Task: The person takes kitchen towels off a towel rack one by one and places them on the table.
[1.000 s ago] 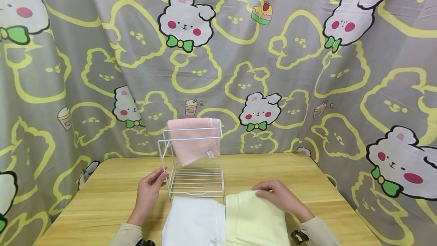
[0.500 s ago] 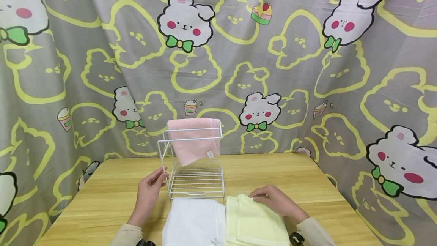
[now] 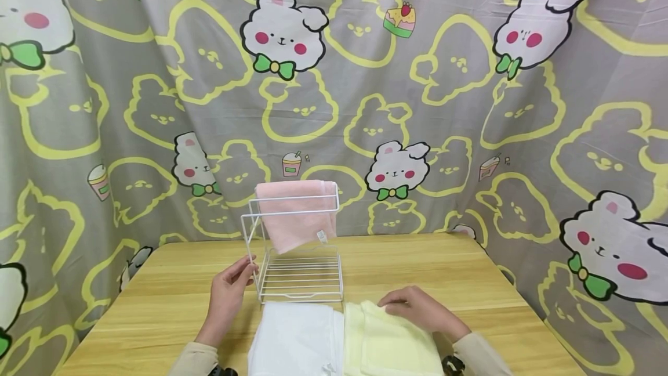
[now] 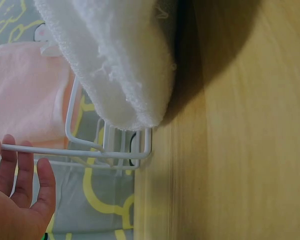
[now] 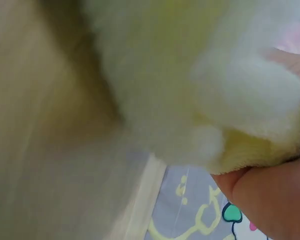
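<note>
My left hand [image 3: 228, 292] pinches the left upright of a white wire rack [image 3: 300, 294] between thumb and fingers. In the left wrist view that upright [image 4: 65, 150] crosses the fingers [image 4: 23, 170]. Over the rack's rear top bar hangs a pink towel [image 3: 297, 225] with a small white tag. Two folded towels lie side by side in front of the rack: a white towel [image 3: 292, 338] on the left and a yellow towel [image 3: 394, 350] on the right. With its thumb and fingers, my right hand [image 3: 421, 309] pinches the yellow towel's far edge; up close, the cloth [image 5: 160, 100] is blurred.
Everything stands on a wooden table [image 3: 156, 300]. A grey curtain [image 3: 334, 103] with rabbit and yellow outline prints hangs behind it and along both sides.
My right hand has drawn the yellow towel's far edge slightly left and toward me, bunching the cloth. The left hand, rack, pink towel and white towel look unmoved.
</note>
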`<control>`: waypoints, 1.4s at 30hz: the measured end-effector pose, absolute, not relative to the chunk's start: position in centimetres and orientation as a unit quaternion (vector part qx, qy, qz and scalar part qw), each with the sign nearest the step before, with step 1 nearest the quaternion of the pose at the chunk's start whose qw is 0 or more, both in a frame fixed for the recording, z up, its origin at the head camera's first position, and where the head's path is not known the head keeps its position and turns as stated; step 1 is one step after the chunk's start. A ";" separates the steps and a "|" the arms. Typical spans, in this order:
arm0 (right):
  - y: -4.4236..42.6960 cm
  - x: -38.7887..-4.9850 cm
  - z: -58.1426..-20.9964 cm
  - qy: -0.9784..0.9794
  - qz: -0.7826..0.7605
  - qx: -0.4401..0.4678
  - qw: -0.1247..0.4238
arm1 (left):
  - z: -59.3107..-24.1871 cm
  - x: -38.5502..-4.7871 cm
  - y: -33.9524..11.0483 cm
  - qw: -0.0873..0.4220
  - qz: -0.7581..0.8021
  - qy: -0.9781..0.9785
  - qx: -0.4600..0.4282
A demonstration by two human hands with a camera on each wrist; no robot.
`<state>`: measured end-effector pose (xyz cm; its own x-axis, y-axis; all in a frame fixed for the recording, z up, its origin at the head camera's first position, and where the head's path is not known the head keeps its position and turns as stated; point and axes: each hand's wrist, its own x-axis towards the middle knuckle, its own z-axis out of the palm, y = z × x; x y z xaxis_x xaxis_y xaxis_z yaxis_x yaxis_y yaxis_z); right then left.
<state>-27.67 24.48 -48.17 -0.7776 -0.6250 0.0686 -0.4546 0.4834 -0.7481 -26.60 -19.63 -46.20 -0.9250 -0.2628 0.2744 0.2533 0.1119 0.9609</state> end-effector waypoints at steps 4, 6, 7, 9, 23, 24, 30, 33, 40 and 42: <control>25.3 -28.1 -48.3 0.868 -0.386 -0.300 0.086 | -46.2 -26.6 -19.6 0.195 -0.666 -0.720 0.005; 25.8 -28.3 -48.3 0.874 -0.380 -0.292 0.080 | -46.2 -26.6 -19.6 0.195 -0.665 -0.720 0.007; 26.1 -28.5 -48.3 0.876 -0.377 -0.290 0.077 | -46.2 -26.6 -19.6 0.195 -0.665 -0.721 0.008; 26.5 -28.7 -48.3 0.880 -0.373 -0.283 0.077 | -46.2 -26.7 -19.6 0.194 -0.664 -0.722 0.010; 29.0 -29.2 -47.4 0.892 -0.351 -0.284 0.033 | -46.2 -26.7 -19.6 0.191 -0.663 -0.724 0.020; 29.0 -29.2 -47.2 0.893 -0.350 -0.280 0.031 | -46.2 -26.7 -19.6 0.190 -0.663 -0.724 0.019; 29.0 -28.9 -45.9 0.901 -0.351 -0.255 0.032 | -46.2 -26.7 -19.7 0.187 -0.668 -0.720 0.016; 28.9 -28.7 -44.9 0.899 -0.355 -0.257 0.023 | -46.2 -26.6 -19.7 0.182 -0.668 -0.721 0.015; 27.8 -28.4 -42.5 0.894 -0.363 -0.259 -0.037 | -46.3 -26.6 -19.8 0.176 -0.659 -0.731 0.018; 27.1 -28.2 -41.4 0.892 -0.364 -0.264 -0.057 | -46.3 -26.6 -19.8 0.176 -0.656 -0.734 0.017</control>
<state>-28.25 27.09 -41.41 -0.8539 -0.4291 0.2945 -0.5127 0.5962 -0.6178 -26.64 -19.85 -46.30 -0.9372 -0.2557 0.2371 0.2068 0.1399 0.9683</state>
